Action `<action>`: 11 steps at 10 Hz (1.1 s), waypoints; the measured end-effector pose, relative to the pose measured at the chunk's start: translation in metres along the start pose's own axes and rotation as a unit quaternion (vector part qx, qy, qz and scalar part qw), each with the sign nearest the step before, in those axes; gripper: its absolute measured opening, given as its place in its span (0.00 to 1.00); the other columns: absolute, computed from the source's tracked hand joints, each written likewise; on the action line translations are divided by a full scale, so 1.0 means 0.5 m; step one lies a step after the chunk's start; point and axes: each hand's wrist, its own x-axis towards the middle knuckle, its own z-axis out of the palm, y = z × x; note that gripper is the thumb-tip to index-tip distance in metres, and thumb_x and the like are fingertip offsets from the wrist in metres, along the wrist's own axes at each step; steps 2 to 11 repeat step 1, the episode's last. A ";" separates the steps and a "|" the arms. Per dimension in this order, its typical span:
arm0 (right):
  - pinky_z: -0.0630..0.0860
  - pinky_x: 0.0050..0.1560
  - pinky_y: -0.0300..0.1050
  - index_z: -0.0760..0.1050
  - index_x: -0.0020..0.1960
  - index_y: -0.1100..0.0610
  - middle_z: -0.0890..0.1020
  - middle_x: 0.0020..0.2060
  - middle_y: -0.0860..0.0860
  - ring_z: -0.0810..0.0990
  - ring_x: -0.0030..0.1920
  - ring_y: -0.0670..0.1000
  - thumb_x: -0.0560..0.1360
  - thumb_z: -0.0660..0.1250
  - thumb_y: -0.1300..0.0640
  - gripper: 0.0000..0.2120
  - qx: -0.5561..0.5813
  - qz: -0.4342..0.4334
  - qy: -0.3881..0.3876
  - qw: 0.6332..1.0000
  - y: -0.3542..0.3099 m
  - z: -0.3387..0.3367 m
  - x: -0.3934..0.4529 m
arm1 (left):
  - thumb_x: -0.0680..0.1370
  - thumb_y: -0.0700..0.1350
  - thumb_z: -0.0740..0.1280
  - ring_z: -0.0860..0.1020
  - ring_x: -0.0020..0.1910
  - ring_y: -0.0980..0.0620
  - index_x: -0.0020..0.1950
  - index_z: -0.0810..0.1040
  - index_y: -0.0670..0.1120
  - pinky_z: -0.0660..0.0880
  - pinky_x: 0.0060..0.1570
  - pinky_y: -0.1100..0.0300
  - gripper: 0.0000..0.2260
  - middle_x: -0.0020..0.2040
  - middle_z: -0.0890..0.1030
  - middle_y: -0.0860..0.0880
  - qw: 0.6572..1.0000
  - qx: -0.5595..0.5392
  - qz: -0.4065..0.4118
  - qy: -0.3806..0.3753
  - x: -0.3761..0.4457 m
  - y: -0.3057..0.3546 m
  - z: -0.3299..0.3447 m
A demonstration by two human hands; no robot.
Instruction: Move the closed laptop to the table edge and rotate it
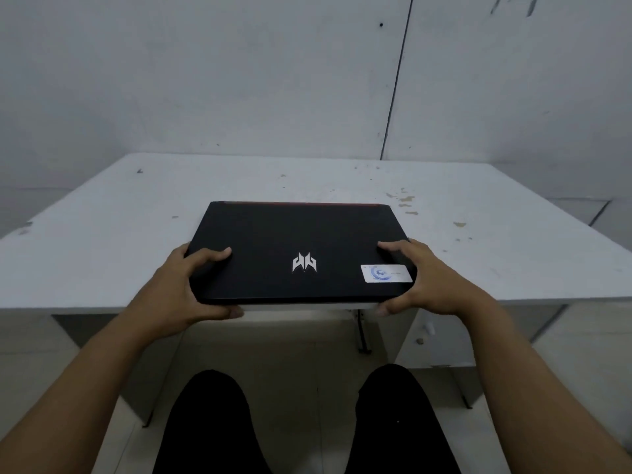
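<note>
A closed black laptop (294, 241) with a silver logo and a white sticker on its lid lies at the near edge of the white table (102, 234). Its front side lines up with that edge or slightly overhangs it. My left hand (191, 285) grips the laptop's near-left corner, thumb on the lid, fingers under the front. My right hand (424, 278) grips the near-right corner the same way, beside the sticker. A red strip shows along the laptop's far side.
The table top is stained and scuffed and meets a grey wall (273, 80) behind. Below the near edge I see my knees in black trousers (212, 422), a tiled floor and a thin metal table leg (362, 333).
</note>
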 end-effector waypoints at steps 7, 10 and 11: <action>0.64 0.75 0.57 0.56 0.78 0.34 0.58 0.78 0.46 0.62 0.77 0.54 0.49 0.81 0.27 0.63 -0.058 0.034 -0.056 0.996 -0.055 -0.029 0.012 | 0.50 0.73 0.79 0.62 0.77 0.48 0.74 0.66 0.68 0.67 0.70 0.49 0.54 0.79 0.58 0.51 0.997 0.017 -0.040 -0.057 0.015 0.035 -0.026; 0.64 0.75 0.57 0.56 0.78 0.34 0.58 0.78 0.46 0.62 0.77 0.54 0.49 0.81 0.27 0.63 -0.058 0.034 -0.056 0.996 -0.055 -0.029 0.012 | 0.50 0.73 0.79 0.62 0.77 0.48 0.74 0.66 0.68 0.67 0.70 0.49 0.54 0.79 0.58 0.51 0.997 0.017 -0.040 -0.057 0.015 0.035 -0.026; 0.64 0.75 0.57 0.56 0.78 0.34 0.58 0.78 0.46 0.62 0.77 0.54 0.49 0.81 0.27 0.63 -0.058 0.034 -0.056 0.996 -0.055 -0.029 0.012 | 0.50 0.73 0.79 0.62 0.77 0.48 0.74 0.66 0.68 0.67 0.70 0.49 0.54 0.79 0.58 0.51 0.997 0.017 -0.040 -0.057 0.015 0.035 -0.026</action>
